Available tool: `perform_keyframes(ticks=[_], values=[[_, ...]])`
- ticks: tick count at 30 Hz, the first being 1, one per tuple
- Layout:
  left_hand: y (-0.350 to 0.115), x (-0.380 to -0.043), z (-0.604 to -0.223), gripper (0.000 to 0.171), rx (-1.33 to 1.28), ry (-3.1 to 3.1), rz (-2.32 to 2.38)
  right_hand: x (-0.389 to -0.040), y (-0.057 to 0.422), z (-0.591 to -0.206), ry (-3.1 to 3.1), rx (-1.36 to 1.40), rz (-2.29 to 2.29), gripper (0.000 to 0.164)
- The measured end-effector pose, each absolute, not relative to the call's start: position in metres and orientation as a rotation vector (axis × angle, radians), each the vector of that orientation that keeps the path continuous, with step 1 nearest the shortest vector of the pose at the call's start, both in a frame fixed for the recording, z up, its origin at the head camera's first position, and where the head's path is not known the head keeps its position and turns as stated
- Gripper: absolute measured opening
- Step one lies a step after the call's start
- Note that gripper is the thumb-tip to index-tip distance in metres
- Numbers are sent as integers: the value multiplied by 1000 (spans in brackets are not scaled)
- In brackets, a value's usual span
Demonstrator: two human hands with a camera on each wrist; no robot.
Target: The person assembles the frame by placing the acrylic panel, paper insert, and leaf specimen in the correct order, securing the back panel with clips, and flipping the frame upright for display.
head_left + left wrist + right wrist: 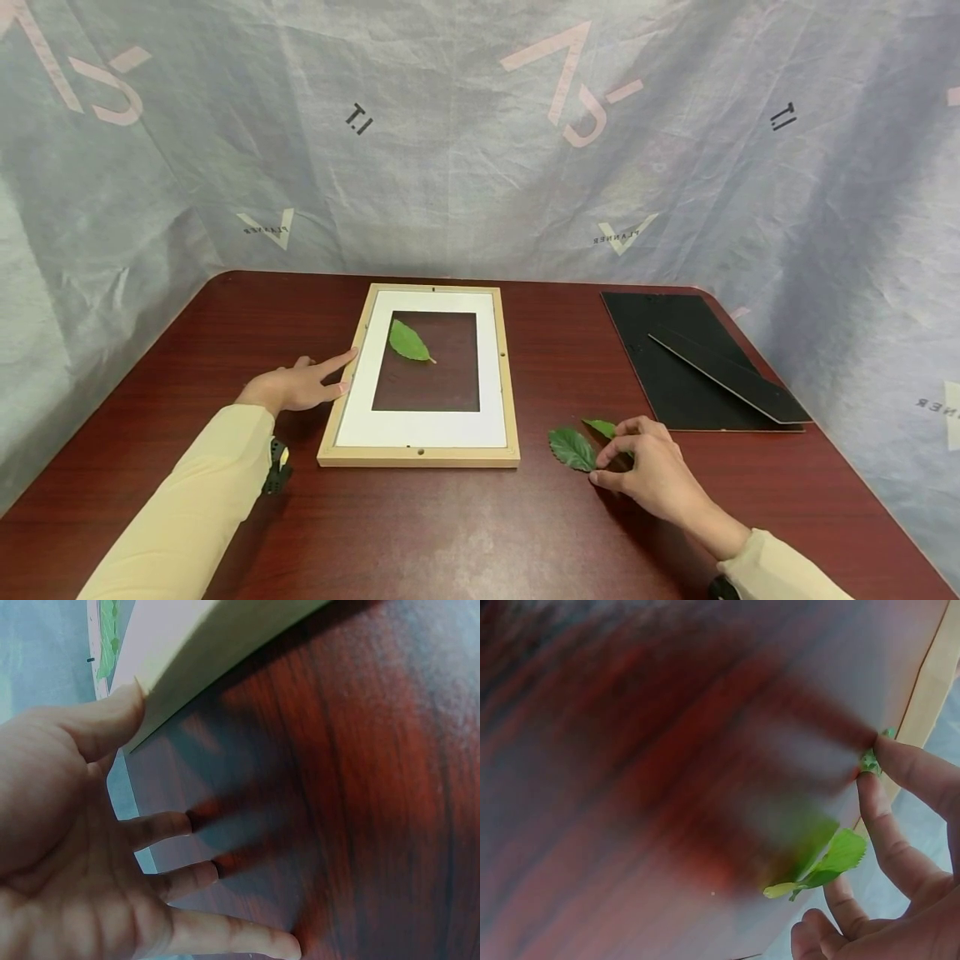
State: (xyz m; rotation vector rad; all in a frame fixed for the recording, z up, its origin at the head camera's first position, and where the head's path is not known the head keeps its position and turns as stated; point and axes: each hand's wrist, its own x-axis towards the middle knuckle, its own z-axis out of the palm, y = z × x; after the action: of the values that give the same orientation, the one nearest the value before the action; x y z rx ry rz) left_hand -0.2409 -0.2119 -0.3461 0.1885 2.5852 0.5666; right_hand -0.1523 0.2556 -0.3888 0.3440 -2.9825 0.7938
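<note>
Right of the wooden frame's near right corner, on the counter (pixel 450 533) — one dark leaf (pixel 572 448), broad, toothed. Long axis aslant: one end toward the frame and the counter's far edge, the other running toward the counter's near right corner and ending at the right hand (pixel 654 472). Whether the leaf lies wholly flat cannot be told.

Right hand: thumb and forefinger together, pinching the leaf's near end; the nearer of the two hands by far, with the leaf between it and the frame.

One bright leaf (pixel 600 427), just beyond the dark one, toward the counter's far edge; partly hidden by the right hand's fingers. Contact with them uncertain.

One wooden frame (pixel 465 457), left of the counter's middle, its far end close to the far edge; long sides running from far edge toward near. Bearing from the right hand: left and somewhat farther off. Fitted with a white mat (pixel 423 429); in the far left corner of the mat's window, a framed leaf (pixel 408 341), stem toward the near right.

Left hand (pixel 296 387): fingers spread apart, thumb against the frame's left rail — nothing grasped.

At the counter's right edge, toward its far corner: one black board (pixel 675 392), bearing a black strip (pixel 731 377) set aslant.
</note>
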Motion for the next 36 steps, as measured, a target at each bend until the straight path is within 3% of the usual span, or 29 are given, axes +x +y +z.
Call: perform_keyframes(ticks=[17, 36], values=[[-212, -242, -349, 69, 184, 2563, 582, -153, 254, -389, -2937, 404, 802, 27], [-211, -241, -347, 69, 170, 2577, 562, -160, 255, -371, -2905, 442, 844, 15]])
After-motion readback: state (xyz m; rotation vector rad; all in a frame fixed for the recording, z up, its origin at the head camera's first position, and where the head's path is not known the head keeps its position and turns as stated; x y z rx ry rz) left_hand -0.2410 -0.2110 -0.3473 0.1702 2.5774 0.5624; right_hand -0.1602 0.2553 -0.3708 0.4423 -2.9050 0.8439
